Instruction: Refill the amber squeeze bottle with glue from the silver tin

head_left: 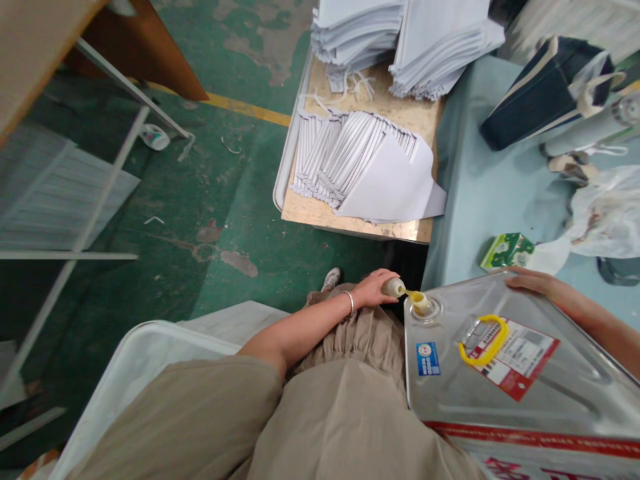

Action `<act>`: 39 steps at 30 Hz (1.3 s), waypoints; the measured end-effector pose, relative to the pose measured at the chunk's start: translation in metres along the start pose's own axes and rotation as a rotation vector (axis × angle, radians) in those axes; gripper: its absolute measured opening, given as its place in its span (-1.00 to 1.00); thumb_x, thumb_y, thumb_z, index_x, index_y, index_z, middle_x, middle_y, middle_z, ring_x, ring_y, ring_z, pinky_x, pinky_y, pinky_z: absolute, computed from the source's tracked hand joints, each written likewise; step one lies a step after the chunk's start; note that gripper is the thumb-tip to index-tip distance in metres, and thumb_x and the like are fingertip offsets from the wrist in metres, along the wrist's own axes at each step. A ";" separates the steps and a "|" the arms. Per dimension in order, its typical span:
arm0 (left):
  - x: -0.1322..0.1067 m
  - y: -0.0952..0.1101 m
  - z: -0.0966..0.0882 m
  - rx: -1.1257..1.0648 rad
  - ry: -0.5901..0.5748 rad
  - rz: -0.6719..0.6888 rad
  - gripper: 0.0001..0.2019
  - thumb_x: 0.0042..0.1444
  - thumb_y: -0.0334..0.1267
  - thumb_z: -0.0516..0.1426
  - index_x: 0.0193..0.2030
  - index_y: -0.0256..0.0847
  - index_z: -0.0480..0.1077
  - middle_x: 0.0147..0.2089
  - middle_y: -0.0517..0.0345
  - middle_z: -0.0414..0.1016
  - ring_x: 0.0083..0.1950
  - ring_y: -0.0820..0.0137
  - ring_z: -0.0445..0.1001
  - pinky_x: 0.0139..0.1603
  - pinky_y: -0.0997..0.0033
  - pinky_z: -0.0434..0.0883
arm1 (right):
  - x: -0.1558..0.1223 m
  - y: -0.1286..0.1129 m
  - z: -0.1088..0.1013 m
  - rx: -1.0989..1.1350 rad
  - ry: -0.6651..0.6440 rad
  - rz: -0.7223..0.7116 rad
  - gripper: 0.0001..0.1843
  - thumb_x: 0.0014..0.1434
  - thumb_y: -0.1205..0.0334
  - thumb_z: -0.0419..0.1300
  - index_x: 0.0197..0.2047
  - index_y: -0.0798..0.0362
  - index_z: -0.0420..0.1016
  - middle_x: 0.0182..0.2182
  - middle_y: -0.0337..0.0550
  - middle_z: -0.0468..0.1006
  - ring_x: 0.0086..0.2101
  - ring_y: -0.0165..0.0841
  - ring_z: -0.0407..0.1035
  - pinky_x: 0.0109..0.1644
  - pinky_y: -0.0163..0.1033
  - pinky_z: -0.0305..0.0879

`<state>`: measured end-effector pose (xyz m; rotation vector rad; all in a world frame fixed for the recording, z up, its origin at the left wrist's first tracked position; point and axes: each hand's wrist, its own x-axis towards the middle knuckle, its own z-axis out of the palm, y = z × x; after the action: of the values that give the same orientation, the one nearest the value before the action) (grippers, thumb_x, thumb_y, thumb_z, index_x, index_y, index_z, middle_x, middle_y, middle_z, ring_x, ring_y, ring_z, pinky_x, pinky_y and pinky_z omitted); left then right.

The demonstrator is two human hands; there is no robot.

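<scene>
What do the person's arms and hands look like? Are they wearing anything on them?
The left hand and right hand are gloveless. A thin, pale bracelet circles the left wrist. The loose tan left sleeve stops near the elbow; the right forearm in view is bare.

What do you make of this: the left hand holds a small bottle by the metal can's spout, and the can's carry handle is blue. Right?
Not quite: the carry handle is yellow, as the head view shows. The left hand does hold the small bottle by the metal can's spout.
</scene>
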<state>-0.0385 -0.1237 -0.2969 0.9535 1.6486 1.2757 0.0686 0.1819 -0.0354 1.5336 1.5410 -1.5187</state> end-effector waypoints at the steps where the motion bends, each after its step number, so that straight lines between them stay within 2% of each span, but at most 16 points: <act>1: 0.000 -0.001 0.000 0.005 -0.002 0.000 -0.32 -0.06 -0.04 0.42 0.22 -0.05 0.39 0.19 0.00 0.40 0.29 0.13 0.36 0.39 0.03 0.26 | -0.001 -0.001 0.001 -0.002 0.001 0.003 -0.51 0.03 0.22 0.36 0.07 -0.18 0.55 -0.24 -0.24 0.73 -0.39 -0.18 0.59 -0.41 -0.23 0.54; 9: 0.000 -0.004 0.000 0.022 -0.014 0.021 -0.30 -0.05 -0.02 0.42 0.23 -0.10 0.38 0.19 -0.03 0.40 0.27 0.13 0.36 0.39 0.04 0.26 | -0.002 -0.006 0.008 0.021 0.007 0.012 -0.48 0.03 0.23 0.36 0.09 -0.18 0.53 -0.28 -0.24 0.73 -0.37 -0.16 0.61 -0.38 -0.21 0.57; 15: 0.000 -0.008 0.000 0.017 -0.014 0.005 -0.30 -0.05 -0.02 0.42 0.24 -0.09 0.38 0.20 -0.02 0.40 0.29 0.13 0.35 0.40 0.05 0.26 | 0.005 -0.004 0.004 -0.004 0.004 0.043 -0.46 0.03 0.18 0.37 0.12 -0.18 0.51 -0.25 -0.22 0.73 -0.37 -0.18 0.61 -0.35 -0.25 0.58; 21: -0.001 -0.010 0.000 0.035 -0.012 0.010 -0.29 -0.04 -0.02 0.41 0.25 -0.11 0.37 0.20 -0.04 0.38 0.29 0.12 0.35 0.40 0.05 0.26 | 0.011 0.000 0.002 -0.026 0.017 0.026 -0.45 0.01 0.16 0.39 0.12 -0.15 0.52 -0.24 -0.18 0.73 -0.38 -0.19 0.59 -0.39 -0.27 0.56; 24: -0.002 -0.009 0.000 0.028 -0.013 0.004 -0.30 -0.04 -0.03 0.42 0.24 -0.10 0.37 0.20 -0.04 0.38 0.28 0.11 0.36 0.39 0.04 0.27 | 0.007 0.000 0.006 -0.026 0.015 0.005 -0.48 0.01 0.15 0.38 0.09 -0.15 0.54 -0.25 -0.18 0.73 -0.38 -0.19 0.59 -0.40 -0.27 0.55; 29: -0.004 -0.009 0.001 0.022 -0.018 -0.004 -0.30 -0.05 -0.03 0.43 0.24 -0.07 0.38 0.20 -0.01 0.39 0.28 0.12 0.36 0.40 0.05 0.25 | -0.003 -0.004 0.016 -0.065 0.042 -0.039 -0.52 -0.01 0.17 0.37 0.03 -0.07 0.58 -0.31 -0.12 0.72 -0.50 -0.23 0.54 -0.50 -0.30 0.50; 39: -0.008 -0.012 0.004 0.008 0.005 0.031 -0.29 -0.03 -0.02 0.41 0.25 -0.15 0.36 0.19 -0.07 0.38 0.28 0.11 0.35 0.39 0.05 0.27 | 0.000 0.000 0.014 -0.106 0.092 -0.041 -0.52 0.01 0.10 0.35 0.05 -0.11 0.57 -0.29 -0.12 0.71 -0.49 -0.26 0.54 -0.51 -0.33 0.46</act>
<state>-0.0334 -0.1320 -0.3083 0.9847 1.6502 1.2936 0.0641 0.1688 -0.0392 1.5396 1.6864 -1.3814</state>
